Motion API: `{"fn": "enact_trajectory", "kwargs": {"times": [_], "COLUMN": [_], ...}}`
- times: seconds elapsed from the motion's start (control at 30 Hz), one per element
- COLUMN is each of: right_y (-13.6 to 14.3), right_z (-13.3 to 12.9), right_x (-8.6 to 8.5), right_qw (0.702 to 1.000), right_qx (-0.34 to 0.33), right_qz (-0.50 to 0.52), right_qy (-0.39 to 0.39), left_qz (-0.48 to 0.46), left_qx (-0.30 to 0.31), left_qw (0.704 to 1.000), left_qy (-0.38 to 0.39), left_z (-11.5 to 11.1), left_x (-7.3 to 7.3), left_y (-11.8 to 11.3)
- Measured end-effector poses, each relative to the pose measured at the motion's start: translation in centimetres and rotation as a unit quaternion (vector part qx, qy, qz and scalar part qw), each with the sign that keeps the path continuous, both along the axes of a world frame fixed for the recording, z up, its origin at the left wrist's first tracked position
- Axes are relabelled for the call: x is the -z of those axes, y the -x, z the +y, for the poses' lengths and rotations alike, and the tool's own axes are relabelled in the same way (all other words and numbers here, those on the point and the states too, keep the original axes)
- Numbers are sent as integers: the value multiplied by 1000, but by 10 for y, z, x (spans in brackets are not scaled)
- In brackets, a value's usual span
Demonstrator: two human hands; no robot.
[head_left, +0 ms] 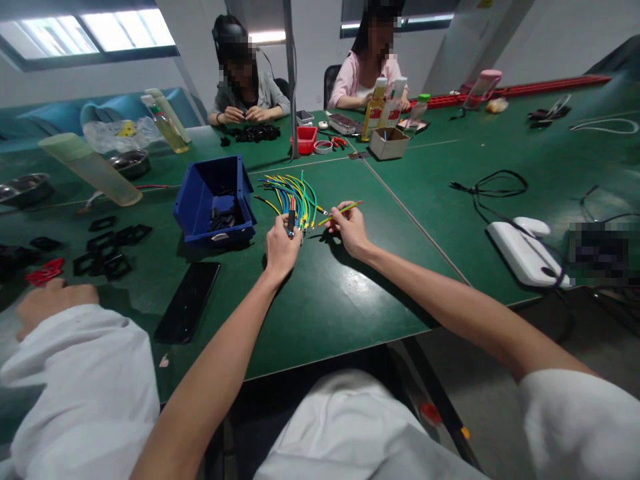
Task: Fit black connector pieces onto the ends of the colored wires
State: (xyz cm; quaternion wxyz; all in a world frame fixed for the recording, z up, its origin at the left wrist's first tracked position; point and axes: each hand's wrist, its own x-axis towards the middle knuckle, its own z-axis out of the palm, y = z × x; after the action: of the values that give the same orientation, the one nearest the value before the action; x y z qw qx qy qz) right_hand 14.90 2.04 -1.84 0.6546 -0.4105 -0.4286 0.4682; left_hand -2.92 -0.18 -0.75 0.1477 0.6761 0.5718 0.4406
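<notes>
My left hand (283, 248) is closed around a small black connector (291, 223) with a short red lead rising from it, at the near end of a wire bundle. The bundle of yellow, green and blue wires (295, 193) fans out on the green table, some with metal terminals at their near ends. In my right hand (349, 228), a thin yellow-green wire (340, 212) is pinched between thumb and fingers, its reddish tip pointing up to the right. The wire's other end points toward my left hand; whether it touches anything there is too small to tell.
A blue bin (215, 200) with black parts stands left of the wires. A black phone (188, 301) lies nearer. Black frames (113, 250) and a co-worker's hand (57, 307) are at left. A white device (525, 253) with cables lies right. Two people sit across the green table (350, 300).
</notes>
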Motion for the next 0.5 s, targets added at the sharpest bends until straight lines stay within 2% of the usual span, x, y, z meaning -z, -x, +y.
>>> {"fn": "enact_trajectory", "kwargs": {"times": [0.23,0.5], "right_y": [-11,-13], "right_z": [9,13], "right_x": [5,5], "right_qw": [999,997], "right_qx": [19,75], "right_qz": [44,16], "right_qy": [-5,-1], "left_qz": [12,77], "left_qx": [-5,-9], "left_qw": [1000,997], "left_qy": [25,23], "left_z": [0,-3], "left_x": [0,-1], "left_y": [3,1]}}
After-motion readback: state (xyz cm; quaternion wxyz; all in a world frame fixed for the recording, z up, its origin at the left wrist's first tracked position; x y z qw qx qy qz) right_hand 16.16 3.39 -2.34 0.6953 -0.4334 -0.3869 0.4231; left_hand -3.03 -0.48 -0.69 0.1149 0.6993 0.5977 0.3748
